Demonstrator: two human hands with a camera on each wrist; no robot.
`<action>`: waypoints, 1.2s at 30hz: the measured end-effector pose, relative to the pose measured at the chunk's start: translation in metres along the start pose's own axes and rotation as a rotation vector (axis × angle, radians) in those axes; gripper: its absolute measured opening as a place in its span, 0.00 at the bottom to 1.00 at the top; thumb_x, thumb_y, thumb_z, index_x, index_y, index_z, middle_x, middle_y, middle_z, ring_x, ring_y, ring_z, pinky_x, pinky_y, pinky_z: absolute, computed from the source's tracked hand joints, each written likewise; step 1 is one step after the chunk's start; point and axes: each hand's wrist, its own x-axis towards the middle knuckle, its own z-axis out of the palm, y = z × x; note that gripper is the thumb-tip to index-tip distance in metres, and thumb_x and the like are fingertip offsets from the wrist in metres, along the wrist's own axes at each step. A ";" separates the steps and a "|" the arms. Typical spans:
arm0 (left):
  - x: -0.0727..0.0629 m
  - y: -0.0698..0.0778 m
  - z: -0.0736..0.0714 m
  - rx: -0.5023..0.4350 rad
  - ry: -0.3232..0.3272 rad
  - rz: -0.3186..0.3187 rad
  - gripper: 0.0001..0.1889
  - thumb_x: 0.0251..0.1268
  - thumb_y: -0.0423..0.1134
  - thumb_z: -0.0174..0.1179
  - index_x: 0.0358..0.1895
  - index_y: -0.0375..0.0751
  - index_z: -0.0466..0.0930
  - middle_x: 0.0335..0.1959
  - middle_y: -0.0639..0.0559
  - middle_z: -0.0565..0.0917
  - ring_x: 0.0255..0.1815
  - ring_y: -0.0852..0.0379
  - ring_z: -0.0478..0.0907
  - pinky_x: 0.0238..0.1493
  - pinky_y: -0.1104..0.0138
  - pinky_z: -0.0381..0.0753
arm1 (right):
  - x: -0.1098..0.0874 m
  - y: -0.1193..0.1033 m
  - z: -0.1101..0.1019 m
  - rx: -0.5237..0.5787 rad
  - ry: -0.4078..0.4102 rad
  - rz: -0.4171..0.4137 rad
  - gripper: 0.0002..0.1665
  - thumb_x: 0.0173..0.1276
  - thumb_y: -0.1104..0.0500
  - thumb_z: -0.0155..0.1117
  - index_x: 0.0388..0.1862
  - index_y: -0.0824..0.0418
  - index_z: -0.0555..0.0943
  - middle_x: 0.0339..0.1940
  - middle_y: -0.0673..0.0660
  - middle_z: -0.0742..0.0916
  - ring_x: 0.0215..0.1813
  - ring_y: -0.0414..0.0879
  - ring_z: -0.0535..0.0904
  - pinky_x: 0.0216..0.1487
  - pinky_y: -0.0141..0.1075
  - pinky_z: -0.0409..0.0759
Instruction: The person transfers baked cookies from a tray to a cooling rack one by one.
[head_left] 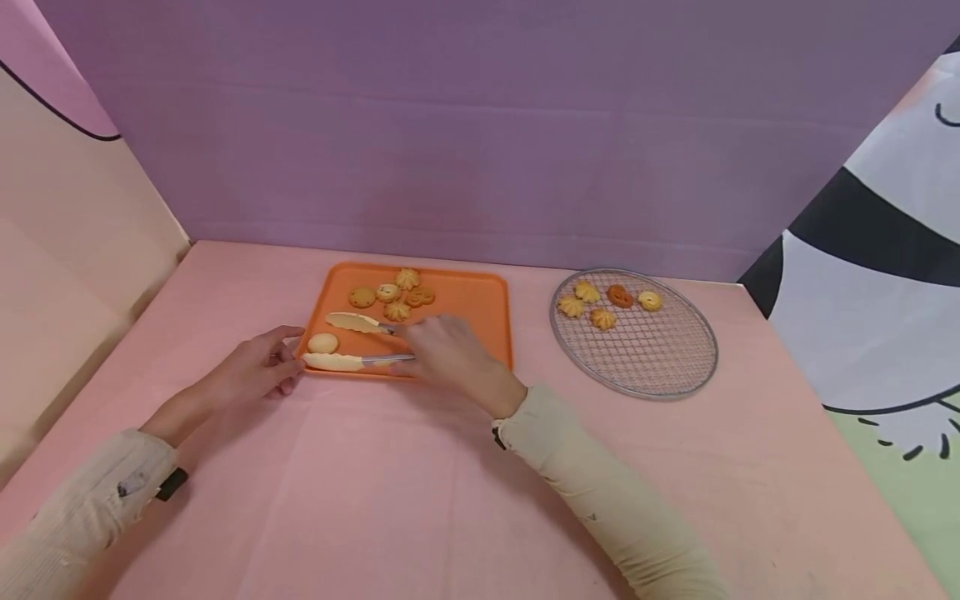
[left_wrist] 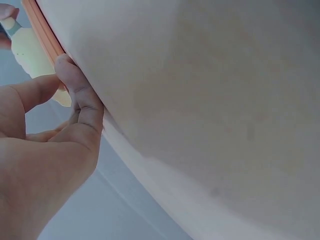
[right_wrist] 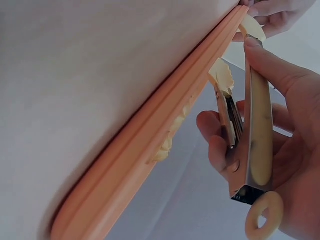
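My right hand [head_left: 450, 354] grips a pair of tongs [right_wrist: 260, 125] with metal arms and cream scalloped tips. Their tips are spread over the left part of an orange tray [head_left: 480, 292], one on each side of a plain round cookie [head_left: 323, 343]. At the tray's left front corner, my left hand [head_left: 258, 365] pinches the rim between thumb and fingers, as the left wrist view shows. Farther back on the tray lie several cookies, among them a brown round one [head_left: 362, 297], a pretzel-shaped one [head_left: 421, 296] and a star-shaped one [head_left: 407, 278].
Right of the tray, a round wire mesh rack [head_left: 645, 358] holds several cookies, including a reddish-brown pretzel-shaped one [head_left: 620, 296] and a ring-shaped one [head_left: 649, 301]. Both lie on a pink tabletop [head_left: 390, 500]. Behind the table stands a purple backdrop [head_left: 480, 142].
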 end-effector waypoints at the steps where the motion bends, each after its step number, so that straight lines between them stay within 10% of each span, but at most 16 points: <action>1: 0.000 0.000 0.000 0.002 0.001 0.000 0.30 0.74 0.31 0.56 0.73 0.27 0.55 0.33 0.43 0.79 0.29 0.54 0.78 0.29 0.67 0.84 | 0.000 -0.001 -0.001 0.001 0.000 0.004 0.33 0.62 0.33 0.68 0.61 0.48 0.82 0.20 0.46 0.80 0.20 0.39 0.72 0.19 0.33 0.69; 36: 0.000 -0.001 0.002 -0.012 -0.005 -0.002 0.30 0.73 0.29 0.55 0.73 0.26 0.55 0.34 0.43 0.80 0.30 0.54 0.78 0.29 0.68 0.83 | -0.012 0.013 -0.001 0.036 0.065 -0.017 0.28 0.65 0.41 0.69 0.61 0.51 0.83 0.22 0.47 0.85 0.18 0.38 0.70 0.18 0.31 0.66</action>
